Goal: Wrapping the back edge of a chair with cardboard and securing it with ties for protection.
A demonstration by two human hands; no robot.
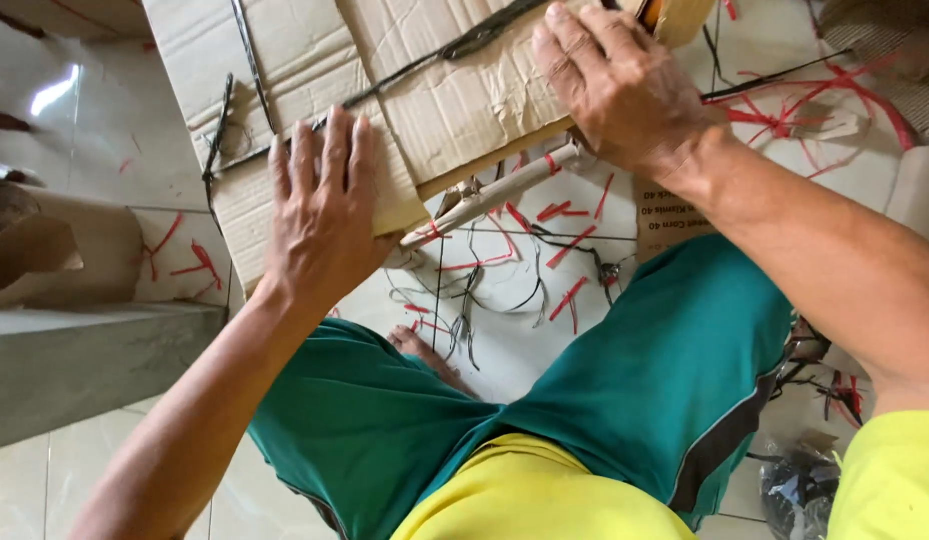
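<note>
My left hand [321,205] lies flat, fingers together, on a brown cardboard sheet [314,60] spread on the floor in front of me. My right hand [616,85] presses on the near right part of the same cardboard, its fingers curled over the edge where a pale rolled tube or stick [494,190] runs beneath. Black strips [464,45] lie across the cardboard. Whether the right hand grips the stick is hidden by the palm.
Red and black strip cuttings [559,250] litter the white tiled floor. My bare foot [424,355] and green shorts [624,390] fill the bottom. A grey step [84,370] and brown paper [44,250] sit left; a dark bag [799,490] is at lower right.
</note>
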